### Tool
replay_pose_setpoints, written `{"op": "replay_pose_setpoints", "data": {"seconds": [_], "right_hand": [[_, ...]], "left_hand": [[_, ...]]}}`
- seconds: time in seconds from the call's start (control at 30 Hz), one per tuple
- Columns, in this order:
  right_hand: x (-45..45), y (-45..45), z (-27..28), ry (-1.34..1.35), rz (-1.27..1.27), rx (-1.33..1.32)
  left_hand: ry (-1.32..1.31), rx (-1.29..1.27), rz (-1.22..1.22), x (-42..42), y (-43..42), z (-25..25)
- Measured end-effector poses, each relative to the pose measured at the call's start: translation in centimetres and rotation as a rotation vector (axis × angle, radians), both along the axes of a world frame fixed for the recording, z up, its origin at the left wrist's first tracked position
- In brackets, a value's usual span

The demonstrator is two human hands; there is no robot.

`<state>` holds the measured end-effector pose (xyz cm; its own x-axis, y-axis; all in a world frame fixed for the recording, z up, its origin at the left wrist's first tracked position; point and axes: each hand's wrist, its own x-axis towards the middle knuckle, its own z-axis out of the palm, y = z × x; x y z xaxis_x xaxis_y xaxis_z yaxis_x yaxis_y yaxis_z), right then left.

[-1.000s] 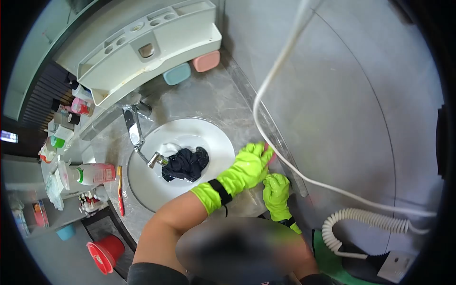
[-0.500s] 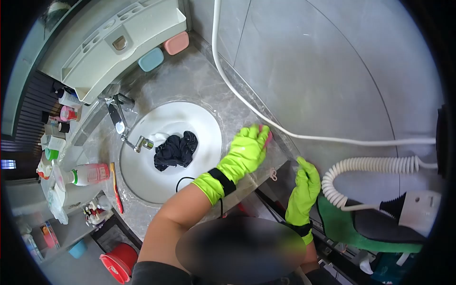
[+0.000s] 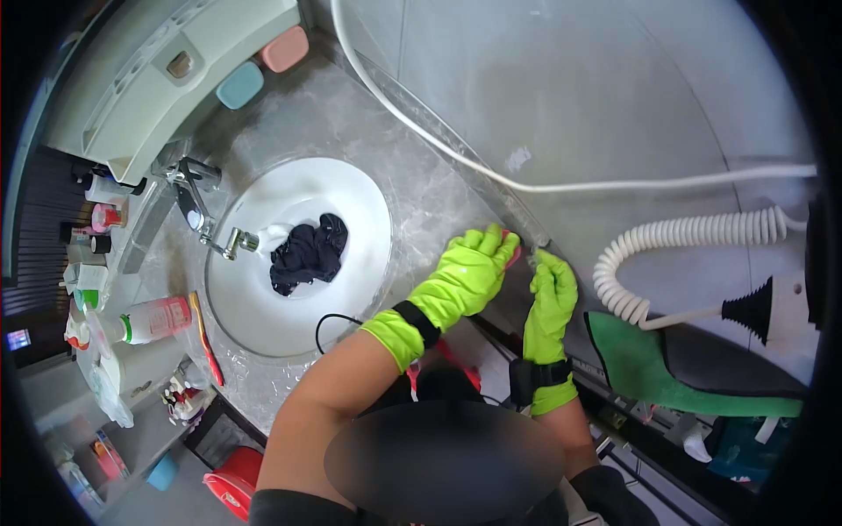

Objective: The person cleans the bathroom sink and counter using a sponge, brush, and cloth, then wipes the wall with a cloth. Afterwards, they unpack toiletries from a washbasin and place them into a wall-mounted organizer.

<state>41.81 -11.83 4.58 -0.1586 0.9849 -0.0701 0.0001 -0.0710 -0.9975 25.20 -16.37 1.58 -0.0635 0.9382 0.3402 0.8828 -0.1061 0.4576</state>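
Note:
Both my hands wear bright green rubber gloves with black bands at the wrists. Reaching over the grey marbled countertop, my left hand is closed around something pink, perhaps a sponge or cloth, mostly hidden by the fingers. Just right of it, near the counter's corner and the wall, is my right hand with its fingers bent together; a small pale bit shows at its fingertips, too small to name. A bunched black garment lies in the white washbasin, below the faucet.
A white hose runs along the wall. At right hang a coiled cord, a hair dryer and a green-edged board. Left of the basin are a toothbrush and a pink-labelled bottle. A red bucket stands below.
The view has shifted, so the basin sits further left and higher. My right hand has come up closer to my left hand. A small pink hook-shaped thing at the counter edge no longer shows.

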Motion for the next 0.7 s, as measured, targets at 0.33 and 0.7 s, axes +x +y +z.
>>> {"op": "replay_pose_setpoints", "data": {"seconds": [0.33,0.7], "right_hand": [[1.8,-1.0,-4.6,-0.01,-0.117,-0.097],[5.3,-7.8,-9.7,-0.009,-0.126,-0.064]], "left_hand": [[0.094,-0.249,0.045,-3.3,-22.0,3.8],[0.093,-0.061,0.149,-0.5,-10.7,2.3]]}}
